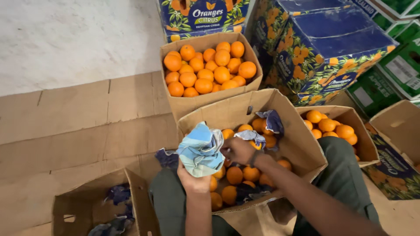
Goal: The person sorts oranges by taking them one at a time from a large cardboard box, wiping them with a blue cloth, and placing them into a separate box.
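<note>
— What's at the far left of the scene?

— A nearly empty cardboard box [94,205] with crumpled dark paper [114,209] in it, below and to the left of the left hand [192,177]. That hand is closed around the bottom of a bunched blue-and-white striped cloth [200,148], fingers wrapped tight.

— And the right hand?

— The right hand [238,150] sits just beside the cloth, fingers curled and pinching its edge, over an open box of oranges [302,148] between the seated person's knees. Scraps of blue wrapping paper [271,121] lie on the fruit just beyond it.

— Anything farther on?

— Above the hands, a full box of oranges [210,65]; to their right, another carton of oranges [332,129], then stacked blue printed cartons [332,48].
</note>
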